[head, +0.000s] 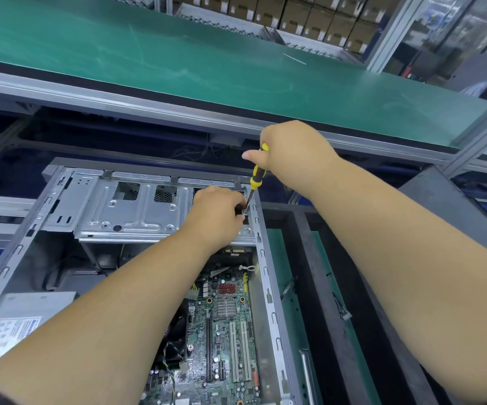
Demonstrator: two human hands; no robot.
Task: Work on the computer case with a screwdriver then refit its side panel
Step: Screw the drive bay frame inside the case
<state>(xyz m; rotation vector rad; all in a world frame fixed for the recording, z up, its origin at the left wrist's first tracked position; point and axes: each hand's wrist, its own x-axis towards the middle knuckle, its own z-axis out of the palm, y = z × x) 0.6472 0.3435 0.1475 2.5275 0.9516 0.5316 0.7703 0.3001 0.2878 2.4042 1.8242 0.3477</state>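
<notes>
Grey steel frames the open computer case [160, 217], lying on its side with the side panel off, as a person works at its far right corner. The right hand [292, 150] is wrapped around the yellow-and-black handle of a screwdriver [254, 178], thumb pointing left, with the shaft angled down so the tip meets the case's drive cage [131, 211] just inside the right rail. The left hand [217, 214] is curled beside that tip, fingertips pinched together at the spot where the blade lands; whatever it holds there is too small to make out. Inside the case, a green motherboard [227, 331] fills the near right portion, showing white expansion slots, a small finned heatsink and a black fan. A power supply [17, 325] with a white label sits in the near left corner of the case. Right of the case, a black tray [303, 258] with a green floor holds loose cables and a metal bar. Beyond the case runs a green conveyor belt [178, 54], with stacked cardboard boxes [309, 16] behind it.
</notes>
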